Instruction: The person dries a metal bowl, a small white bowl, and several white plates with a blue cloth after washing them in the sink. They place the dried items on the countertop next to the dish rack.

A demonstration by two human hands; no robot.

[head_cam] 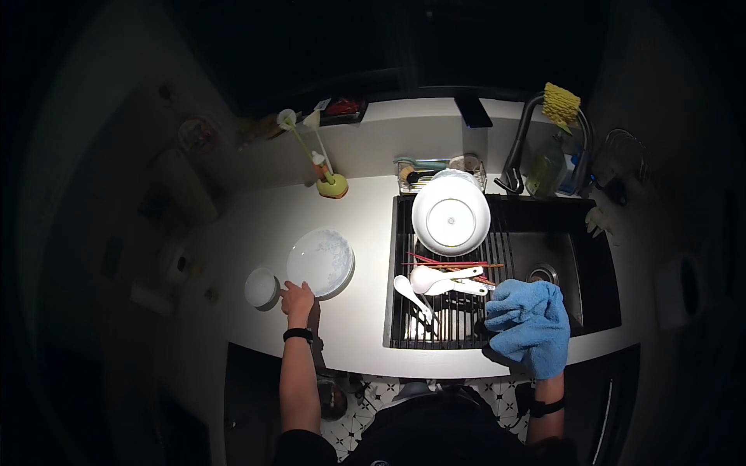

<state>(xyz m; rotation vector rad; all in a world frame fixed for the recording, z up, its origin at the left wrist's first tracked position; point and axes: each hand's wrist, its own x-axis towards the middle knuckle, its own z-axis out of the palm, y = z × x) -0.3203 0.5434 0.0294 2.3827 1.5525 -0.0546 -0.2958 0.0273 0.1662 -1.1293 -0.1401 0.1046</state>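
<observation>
My left hand (297,300) rests at the near edge of a shallow patterned plate (320,262), its fingertips between that plate and a small white bowl (260,288); whether it touches either is unclear. A blue cloth (529,326) covers my right hand, hiding the fingers, over the sink's near edge. On the black roll-up drying rack (443,326) lie white soup spoons (428,278), a separate spoon (412,296) and red and brown chopsticks (454,264). A large white bowl (450,216) stands upside down at the rack's far end.
Right of the rack is the open sink basin (548,247). Behind stand a faucet (513,157) with a yellow sponge cloth (560,105) over it, a soap bottle (546,169) and a wire caddy (408,175). A yellow-green brush holder (332,186) stands at the back left.
</observation>
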